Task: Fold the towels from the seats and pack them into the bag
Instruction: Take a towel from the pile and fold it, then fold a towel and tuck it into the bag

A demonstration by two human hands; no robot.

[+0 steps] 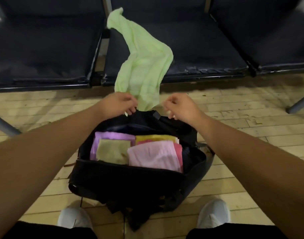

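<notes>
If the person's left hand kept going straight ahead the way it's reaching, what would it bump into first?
Most likely the green towel hanging off the seat: the left hand points at its lower edge, over the far rim of the bag. Depth is unclear; they may already touch.

pale wood plank floor (251, 126), open black fabric bag (127, 180) sitting on it, white shoes (73, 218) close by. row of dark padded seats (199, 49), crumpled light green towel (144, 66) draped over middle seat's front edge
</notes>
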